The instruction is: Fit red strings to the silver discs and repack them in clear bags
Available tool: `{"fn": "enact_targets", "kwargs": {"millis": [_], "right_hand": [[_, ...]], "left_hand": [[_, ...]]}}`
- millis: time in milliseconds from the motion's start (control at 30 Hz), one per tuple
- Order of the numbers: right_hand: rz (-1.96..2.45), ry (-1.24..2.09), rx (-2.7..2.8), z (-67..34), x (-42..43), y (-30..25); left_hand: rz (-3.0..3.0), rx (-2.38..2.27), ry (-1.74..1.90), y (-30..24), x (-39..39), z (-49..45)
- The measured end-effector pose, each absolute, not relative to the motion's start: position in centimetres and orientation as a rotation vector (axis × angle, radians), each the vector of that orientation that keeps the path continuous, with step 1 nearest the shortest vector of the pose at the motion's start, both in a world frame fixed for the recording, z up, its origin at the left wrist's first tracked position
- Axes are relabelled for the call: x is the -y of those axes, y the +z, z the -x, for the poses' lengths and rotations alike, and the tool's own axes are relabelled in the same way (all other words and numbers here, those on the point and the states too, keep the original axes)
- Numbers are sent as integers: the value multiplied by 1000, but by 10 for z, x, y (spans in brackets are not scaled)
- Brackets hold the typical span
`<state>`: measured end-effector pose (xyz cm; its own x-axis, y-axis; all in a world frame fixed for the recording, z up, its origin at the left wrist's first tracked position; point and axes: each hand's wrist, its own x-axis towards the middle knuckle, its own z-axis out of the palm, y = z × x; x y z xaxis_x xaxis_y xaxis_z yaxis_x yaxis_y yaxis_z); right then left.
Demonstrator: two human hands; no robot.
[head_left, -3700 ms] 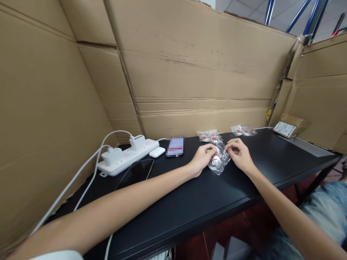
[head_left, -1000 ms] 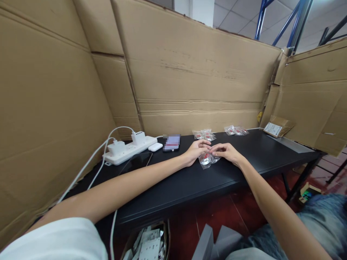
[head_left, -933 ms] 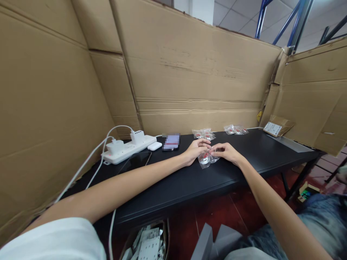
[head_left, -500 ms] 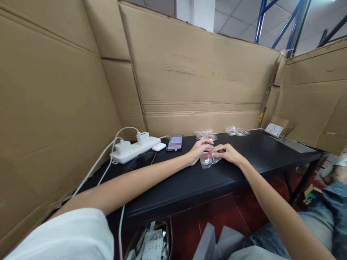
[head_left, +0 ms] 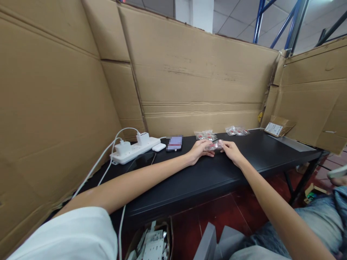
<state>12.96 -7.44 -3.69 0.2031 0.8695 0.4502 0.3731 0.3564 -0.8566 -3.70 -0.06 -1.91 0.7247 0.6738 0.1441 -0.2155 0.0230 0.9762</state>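
Note:
My left hand [head_left: 198,151] and my right hand [head_left: 231,151] rest on the black table [head_left: 206,180], both pinching one small clear plastic packet [head_left: 215,145] with a red and white part inside. The packet is held between the fingertips, lifted a little toward the back of the table. Just behind it lies a small pile of similar packets [head_left: 205,135], and a second pile of packets [head_left: 236,130] lies farther right.
A white power strip [head_left: 134,147] with chargers and white cables, a white earbud case [head_left: 158,147], a dark phone [head_left: 142,159] and a blurred phone [head_left: 175,142] lie at left. Cardboard walls [head_left: 200,79] enclose the table. A box of white parts [head_left: 150,245] sits on the floor.
The packet has been moved from the table in front of my hands up and back toward the pile behind. My right hand shifted slightly right; the view also pulled back earlier.

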Motion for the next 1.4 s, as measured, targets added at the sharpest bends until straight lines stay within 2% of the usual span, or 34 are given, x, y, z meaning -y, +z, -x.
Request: {"fn": "enact_targets", "kwargs": {"millis": [733,1000,1267,1400], "right_hand": [[1101,658,1219,-129,87,-33],[1095,585,1050,-136,81,-39],[1176,633,835,-135,76,-42],[1241,518,821,-137,75,-43]], "left_hand": [[-1476,-352,704,-19,5,41],[-1413,-647,1033,-28,-7,34],[-2074,-883,1109,-25,-16,39],[-2187,-975,1075,-22,-16,41]]}}
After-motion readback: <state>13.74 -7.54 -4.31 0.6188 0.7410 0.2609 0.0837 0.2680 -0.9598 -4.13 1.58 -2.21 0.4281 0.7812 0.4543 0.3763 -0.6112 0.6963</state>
